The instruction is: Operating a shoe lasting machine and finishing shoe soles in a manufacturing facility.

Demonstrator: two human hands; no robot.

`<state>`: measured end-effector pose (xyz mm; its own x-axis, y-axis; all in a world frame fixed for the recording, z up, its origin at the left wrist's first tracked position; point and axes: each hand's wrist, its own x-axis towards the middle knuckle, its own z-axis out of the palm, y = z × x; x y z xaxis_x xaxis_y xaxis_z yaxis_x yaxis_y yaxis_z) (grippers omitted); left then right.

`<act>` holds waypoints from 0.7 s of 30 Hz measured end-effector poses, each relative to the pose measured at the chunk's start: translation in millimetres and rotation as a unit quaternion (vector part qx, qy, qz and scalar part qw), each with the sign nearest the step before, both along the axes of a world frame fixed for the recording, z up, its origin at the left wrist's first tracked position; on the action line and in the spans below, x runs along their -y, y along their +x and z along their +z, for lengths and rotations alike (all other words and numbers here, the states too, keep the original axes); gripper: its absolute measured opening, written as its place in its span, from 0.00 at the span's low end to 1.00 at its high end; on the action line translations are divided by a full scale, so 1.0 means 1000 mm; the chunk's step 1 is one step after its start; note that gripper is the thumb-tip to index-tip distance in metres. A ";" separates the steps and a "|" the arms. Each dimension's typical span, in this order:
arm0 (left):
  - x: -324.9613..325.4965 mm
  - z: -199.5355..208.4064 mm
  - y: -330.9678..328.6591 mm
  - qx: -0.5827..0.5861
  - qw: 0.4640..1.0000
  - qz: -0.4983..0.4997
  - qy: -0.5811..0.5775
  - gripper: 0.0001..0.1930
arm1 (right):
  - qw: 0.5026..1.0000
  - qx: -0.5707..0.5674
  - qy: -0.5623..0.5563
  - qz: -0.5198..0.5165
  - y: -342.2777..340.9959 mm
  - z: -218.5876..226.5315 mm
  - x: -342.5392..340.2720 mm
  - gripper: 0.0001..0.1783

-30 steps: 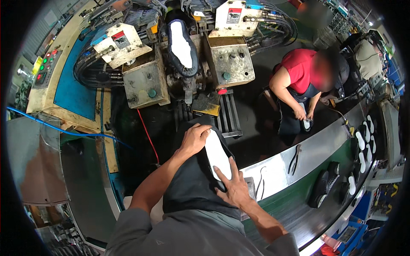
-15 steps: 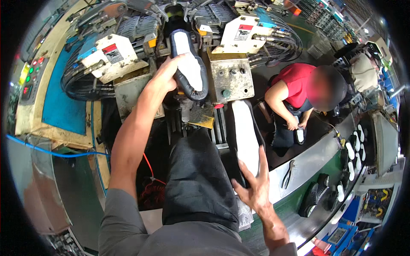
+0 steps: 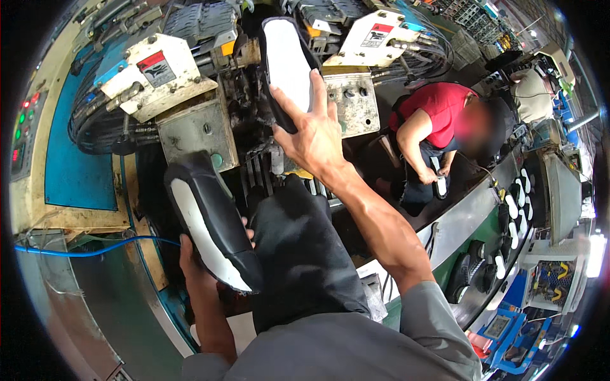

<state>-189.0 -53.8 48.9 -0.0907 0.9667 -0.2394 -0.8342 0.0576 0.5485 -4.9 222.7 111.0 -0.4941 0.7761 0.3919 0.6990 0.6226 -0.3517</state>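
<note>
Gripping a black shoe (image 3: 222,213) beside the person's dark trousers (image 3: 302,260), the left hand (image 3: 199,279) sets its thumb against one long side and shows fingertips past the other — closed around the lower half, with the palm mostly hidden. The shoe is tilted, so both its smooth dark wall and its white underside (image 3: 199,225) show.

The right hand (image 3: 312,136) reaches forward to a second shoe (image 3: 287,54), which is bottom up between the machine's left control box (image 3: 197,133) and right control box (image 3: 351,105). Its fingers are spread over the white bottom, the thumb apart near the closer end; whether they clamp the edges, or whether the shoe rests on anything, I cannot tell.

Both shoes hold a full, firm shape, so they probably handle as stiff, solid pieces of moderate weight, sturdy rather than fragile. The glossy black wall may be a bit slippery; the pale bottom looks more easily marked. A thumb-and-fingers hold across the narrow middle would likely balance best — pressing on the sides, not on the rim where black meets white.

To the right, a co-worker in a red top (image 3: 433,114) bends over another shoe, beside the metal-edged counter (image 3: 459,221).
</note>
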 end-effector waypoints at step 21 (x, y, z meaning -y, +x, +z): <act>0.052 -0.044 0.057 0.116 0.989 -0.022 -0.092 0.50 | 0.980 0.117 0.148 0.067 -0.012 -0.015 -0.003 0.44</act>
<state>-132.0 -106.2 4.6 0.0291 0.9065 -0.4213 -0.9309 0.1780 0.3188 -17.2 225.8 95.8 -0.6871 0.5681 0.4529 0.6444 0.7645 0.0187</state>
